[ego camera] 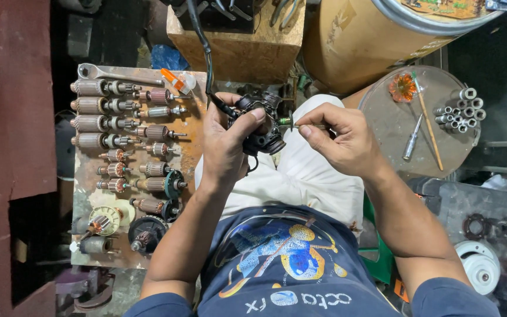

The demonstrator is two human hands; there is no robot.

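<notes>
My left hand [225,144] grips a black motor part [263,126] with a black cable [203,44] running up from it. My right hand [341,138] pinches a thin tool with a green tip [286,122], its tip touching the black part's right side. Both hands are held above my lap, over light trousers [300,176].
A rusty board [192,147] at the left carries several motor armatures [104,105] in rows and a wrench [115,73]. A round metal lid [394,132] at the right holds a screwdriver [412,138], a stick, an orange part and several metal tubes [462,108]. A wooden block [247,50] and a cardboard drum [371,41] stand ahead.
</notes>
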